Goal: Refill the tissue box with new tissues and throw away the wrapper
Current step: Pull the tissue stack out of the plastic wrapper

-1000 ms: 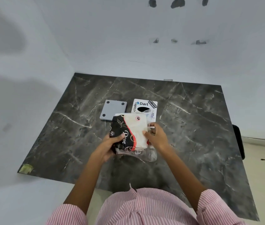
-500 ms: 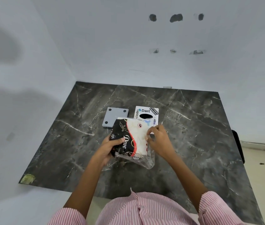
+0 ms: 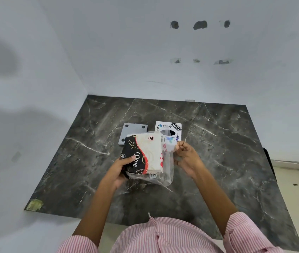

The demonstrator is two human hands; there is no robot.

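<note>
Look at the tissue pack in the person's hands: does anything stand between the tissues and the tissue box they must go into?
Yes. The plastic wrapper encloses the tissues; the right hand pulls its open edge while the left hand grips the pack. The tissue box lies just beyond on the table, nothing else between.

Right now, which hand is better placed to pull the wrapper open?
The right hand: it already pinches the clear wrapper edge, while the left hand is busy holding the tissue pack.
</note>
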